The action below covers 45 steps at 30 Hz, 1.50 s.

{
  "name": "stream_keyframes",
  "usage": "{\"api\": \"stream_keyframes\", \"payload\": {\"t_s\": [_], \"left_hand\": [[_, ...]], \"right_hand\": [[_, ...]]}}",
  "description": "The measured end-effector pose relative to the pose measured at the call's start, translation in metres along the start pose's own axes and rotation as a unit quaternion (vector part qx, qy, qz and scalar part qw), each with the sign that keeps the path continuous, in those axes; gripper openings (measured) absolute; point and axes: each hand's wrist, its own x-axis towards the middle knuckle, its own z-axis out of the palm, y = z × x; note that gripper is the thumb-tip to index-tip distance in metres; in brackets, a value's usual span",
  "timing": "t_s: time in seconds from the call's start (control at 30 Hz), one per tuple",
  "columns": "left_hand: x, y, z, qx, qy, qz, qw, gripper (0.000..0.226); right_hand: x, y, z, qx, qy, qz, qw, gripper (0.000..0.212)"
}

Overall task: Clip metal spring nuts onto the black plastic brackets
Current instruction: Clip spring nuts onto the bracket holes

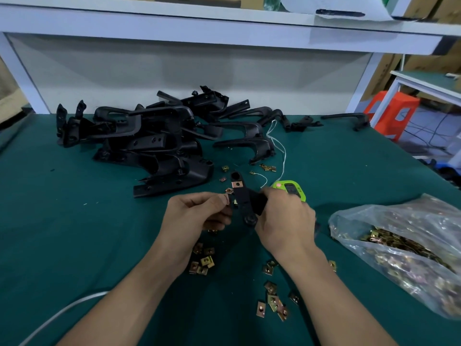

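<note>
The desk (74,221), covered in dull green felt, carries a tangled pile of brackets (149,141) at 11 o'clock: matte black moulded plastic, hooked and ribbed. Whether any bear nuts I cannot tell, so most of the job probably lies ahead. At 4 o'clock a crinkled clear bag (399,245) bulges with brassy spring nuts. The right hand (284,218) curls round the thick end of one flat bracket (243,198), held above the desk at centre, with one coppery square nut (237,184) already clipped near its far hole. The left hand (197,216) pinches a second nut (228,193) just beside the bracket's edge. Small loose nuts (273,299) lie scattered at 6 o'clock.
</note>
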Motion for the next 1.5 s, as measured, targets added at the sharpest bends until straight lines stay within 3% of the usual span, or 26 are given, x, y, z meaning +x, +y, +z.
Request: {"api": "stream_keyframes", "payload": {"t_s": [0.2,0.37,0.53,0.77,0.87,0.93,1.0,1.2,1.33,1.5], "left_hand": [[-0.003,0.002,0.002,0.054,-0.026,0.0,0.998,0.015],[-0.005,0.0,0.007,0.077,-0.036,0.001,0.996,0.031],[-0.007,0.002,0.007,0.156,-0.044,-0.016,0.987,0.021],[-0.008,-0.001,0.009,0.264,0.019,0.043,0.963,0.036],[-0.005,-0.007,0.005,0.327,0.049,0.104,0.938,0.05],[-0.003,-0.007,0.004,0.358,0.075,0.152,0.918,0.031],[-0.004,-0.005,0.004,0.343,0.084,0.167,0.92,0.012],[-0.007,-0.009,0.007,0.321,0.078,0.118,0.936,0.023],[-0.006,-0.009,0.005,0.298,0.089,0.132,0.941,0.037],[-0.002,-0.01,0.001,0.22,0.04,0.09,0.971,0.023]], "right_hand": [[0.0,-0.001,0.005,-0.012,0.008,-0.008,1.0,0.015],[0.0,-0.001,0.008,-0.006,-0.004,-0.023,1.0,0.017],[0.001,0.0,0.009,-0.009,-0.006,-0.029,1.0,0.016],[-0.001,0.001,0.008,0.013,-0.021,-0.054,0.998,0.012],[0.0,0.002,0.006,0.024,-0.023,-0.057,0.998,0.012],[0.0,0.002,0.006,0.029,-0.021,-0.059,0.998,0.01],[-0.001,0.002,0.006,0.035,-0.023,-0.059,0.997,0.009],[0.002,0.005,0.01,0.053,-0.031,-0.045,0.997,0.008],[0.002,0.008,0.011,0.047,-0.024,-0.039,0.998,0.011],[0.004,0.01,0.009,0.032,-0.006,-0.013,0.999,0.01]]}}
